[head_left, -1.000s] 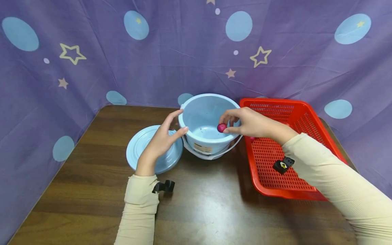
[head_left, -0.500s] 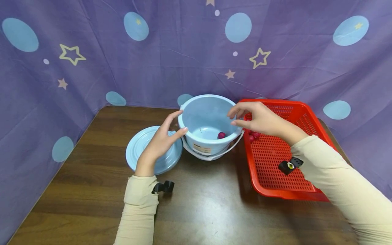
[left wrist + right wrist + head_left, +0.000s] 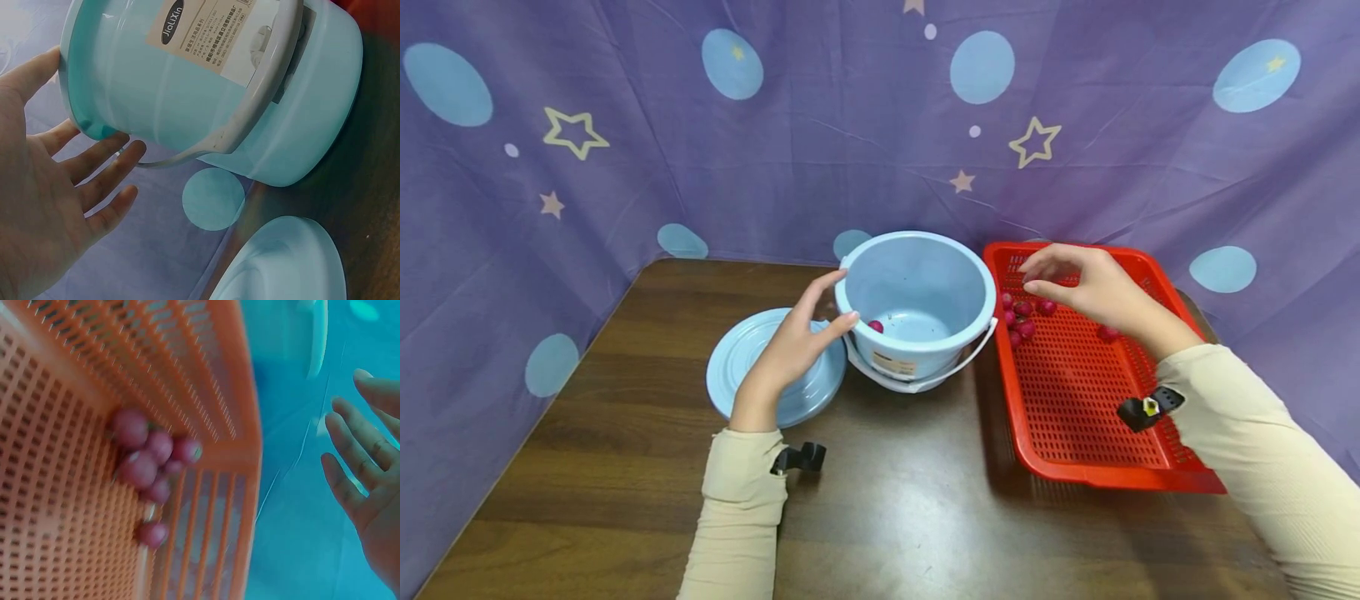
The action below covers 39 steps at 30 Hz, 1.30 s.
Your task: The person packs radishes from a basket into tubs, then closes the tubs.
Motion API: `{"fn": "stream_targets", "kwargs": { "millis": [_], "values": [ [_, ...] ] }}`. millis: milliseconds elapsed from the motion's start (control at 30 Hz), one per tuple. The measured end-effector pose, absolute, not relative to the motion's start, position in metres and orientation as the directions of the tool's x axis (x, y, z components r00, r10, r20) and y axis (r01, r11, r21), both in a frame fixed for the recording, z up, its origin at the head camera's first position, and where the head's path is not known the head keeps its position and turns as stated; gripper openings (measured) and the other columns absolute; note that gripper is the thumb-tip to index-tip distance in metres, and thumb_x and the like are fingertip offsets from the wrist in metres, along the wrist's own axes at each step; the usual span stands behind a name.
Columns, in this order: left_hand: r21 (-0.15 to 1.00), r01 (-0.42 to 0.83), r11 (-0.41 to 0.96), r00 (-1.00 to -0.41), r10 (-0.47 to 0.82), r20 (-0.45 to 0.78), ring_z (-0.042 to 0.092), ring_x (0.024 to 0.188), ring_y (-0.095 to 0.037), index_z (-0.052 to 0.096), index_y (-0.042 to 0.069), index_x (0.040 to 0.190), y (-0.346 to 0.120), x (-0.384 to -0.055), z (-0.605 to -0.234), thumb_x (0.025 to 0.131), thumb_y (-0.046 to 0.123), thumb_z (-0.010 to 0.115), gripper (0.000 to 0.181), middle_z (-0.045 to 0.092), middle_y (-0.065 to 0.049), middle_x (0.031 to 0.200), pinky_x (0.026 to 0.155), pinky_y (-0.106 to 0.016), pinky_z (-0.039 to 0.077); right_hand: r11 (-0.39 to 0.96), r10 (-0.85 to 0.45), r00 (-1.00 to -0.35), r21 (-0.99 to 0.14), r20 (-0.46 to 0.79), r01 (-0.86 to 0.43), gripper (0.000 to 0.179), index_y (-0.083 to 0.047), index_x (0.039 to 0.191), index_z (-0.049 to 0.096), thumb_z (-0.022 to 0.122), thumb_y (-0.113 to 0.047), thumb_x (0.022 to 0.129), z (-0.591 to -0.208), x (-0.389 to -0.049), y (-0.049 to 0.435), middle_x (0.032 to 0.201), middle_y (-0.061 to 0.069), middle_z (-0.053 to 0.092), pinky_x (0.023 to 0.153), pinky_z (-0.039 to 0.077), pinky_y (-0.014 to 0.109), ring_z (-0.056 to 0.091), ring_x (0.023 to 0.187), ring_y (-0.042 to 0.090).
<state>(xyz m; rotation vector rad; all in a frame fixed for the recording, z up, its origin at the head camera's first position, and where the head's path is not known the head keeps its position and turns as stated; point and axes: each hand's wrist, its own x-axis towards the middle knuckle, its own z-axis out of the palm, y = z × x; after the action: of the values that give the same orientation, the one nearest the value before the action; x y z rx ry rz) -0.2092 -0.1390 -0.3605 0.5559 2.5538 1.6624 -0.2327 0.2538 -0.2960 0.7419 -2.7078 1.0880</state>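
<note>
My left hand [image 3: 790,354] touches the left rim of the light blue bucket [image 3: 917,271], thumb and fingers spread along its outside; the left wrist view shows these fingers extended. At the bucket's bottom, on the left side, lies one small red radish [image 3: 876,326], partly hidden by the rim. Holding nothing, my right hand [image 3: 1097,287] hovers over the back of the red plastic basket [image 3: 1105,477], fingers loosely bent. Several radishes [image 3: 137,469] cluster in a corner of that basket, and another radish [image 3: 1107,333] lies apart, close under my right wrist.
A light blue lid [image 3: 737,367] lies on the wooden table [image 3: 880,517], left of the bucket and partly behind my left forearm. The bucket's white handle [image 3: 977,354] hangs down at the front. Behind the table hangs a purple curtain [image 3: 820,150].
My right hand has let go of a radish inside the bucket and moved right, over the basket. That radish has rolled leftward across the bucket's bottom. My left hand stays at the rim.
</note>
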Motion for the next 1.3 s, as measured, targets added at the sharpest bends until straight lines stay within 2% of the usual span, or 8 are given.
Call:
{"fn": "stream_targets", "kwargs": {
  "millis": [133, 267, 533, 667, 900, 1133, 1300],
  "values": [
    [0.895, 0.266, 0.358, -0.934, 0.326, 0.147, 0.043, 0.126, -0.024, 0.03, 0.037, 0.154, -0.139, -0.208, -0.361, 0.098, 0.047, 0.059, 0.064, 0.034, 0.003, 0.153, 0.104, -0.054, 0.032, 0.662, -0.332, -0.912, -0.629, 0.242, -0.408, 0.02, -0.01, 0.108, 0.072, 0.075, -0.012, 0.089, -0.306, -0.238, 0.272, 0.103, 0.008, 0.072, 0.076, 0.046, 0.015, 0.064, 0.085, 0.004],
    [0.899, 0.267, 0.348, -0.932, 0.332, 0.148, 0.042, 0.127, -0.024, 0.03, 0.037, 0.154, -0.139, -0.208, -0.363, 0.098, 0.046, 0.058, 0.063, 0.032, 0.005, 0.154, 0.106, -0.055, 0.03, 0.714, -0.278, -0.936, -0.605, 0.216, -0.352, 0.021, -0.008, 0.109, 0.072, 0.076, -0.015, 0.089, -0.318, -0.244, 0.291, 0.099, 0.008, 0.071, 0.072, 0.045, 0.016, 0.063, 0.081, 0.005],
    [0.897, 0.278, 0.343, -0.931, 0.325, 0.164, 0.044, 0.123, -0.023, 0.031, 0.036, 0.153, -0.14, -0.209, -0.363, 0.098, 0.046, 0.059, 0.063, 0.042, -0.002, 0.146, 0.104, -0.054, 0.032, 0.777, -0.236, -0.961, -0.566, 0.143, -0.275, 0.026, -0.003, 0.112, 0.07, 0.074, -0.018, 0.091, -0.341, -0.251, 0.325, 0.103, 0.013, 0.07, 0.07, 0.044, 0.02, 0.059, 0.079, 0.009],
    [0.896, 0.28, 0.344, -0.932, 0.32, 0.169, 0.044, 0.123, -0.023, 0.032, 0.036, 0.153, -0.14, -0.209, -0.364, 0.098, 0.046, 0.06, 0.063, 0.041, -0.001, 0.146, 0.103, -0.054, 0.033, 0.799, -0.236, -0.967, -0.548, 0.09, -0.246, 0.029, 0.001, 0.114, 0.069, 0.073, -0.017, 0.092, -0.351, -0.255, 0.335, 0.105, 0.016, 0.07, 0.07, 0.044, 0.022, 0.06, 0.083, 0.014],
    [0.897, 0.28, 0.342, -0.932, 0.322, 0.168, 0.044, 0.123, -0.024, 0.031, 0.037, 0.153, -0.139, -0.209, -0.364, 0.098, 0.045, 0.059, 0.062, 0.041, -0.002, 0.146, 0.104, -0.055, 0.033, 0.85, -0.222, -0.975, -0.491, -0.006, -0.191, 0.032, 0.005, 0.115, 0.066, 0.072, -0.015, 0.091, -0.365, -0.258, 0.35, 0.108, 0.024, 0.067, 0.07, 0.047, 0.033, 0.059, 0.083, 0.027],
    [0.898, 0.273, 0.345, -0.932, 0.328, 0.158, 0.043, 0.124, -0.025, 0.03, 0.039, 0.153, -0.139, -0.21, -0.363, 0.098, 0.046, 0.059, 0.062, 0.04, -0.001, 0.148, 0.103, -0.054, 0.034, 0.882, -0.185, -0.978, -0.454, -0.093, -0.124, 0.038, 0.008, 0.119, 0.062, 0.068, -0.019, 0.094, -0.373, -0.258, 0.357, 0.115, 0.032, 0.061, 0.083, 0.046, 0.053, 0.059, 0.097, 0.041],
    [0.898, 0.278, 0.341, -0.931, 0.327, 0.164, 0.044, 0.125, -0.025, 0.031, 0.037, 0.153, -0.14, -0.21, -0.363, 0.098, 0.045, 0.059, 0.063, 0.04, -0.002, 0.148, 0.104, -0.055, 0.033, 0.903, -0.15, -0.979, -0.422, -0.138, -0.079, 0.041, 0.01, 0.121, 0.059, 0.066, -0.021, 0.094, -0.372, -0.258, 0.356, 0.115, 0.034, 0.059, 0.085, 0.045, 0.057, 0.058, 0.098, 0.044]
  ]
}}
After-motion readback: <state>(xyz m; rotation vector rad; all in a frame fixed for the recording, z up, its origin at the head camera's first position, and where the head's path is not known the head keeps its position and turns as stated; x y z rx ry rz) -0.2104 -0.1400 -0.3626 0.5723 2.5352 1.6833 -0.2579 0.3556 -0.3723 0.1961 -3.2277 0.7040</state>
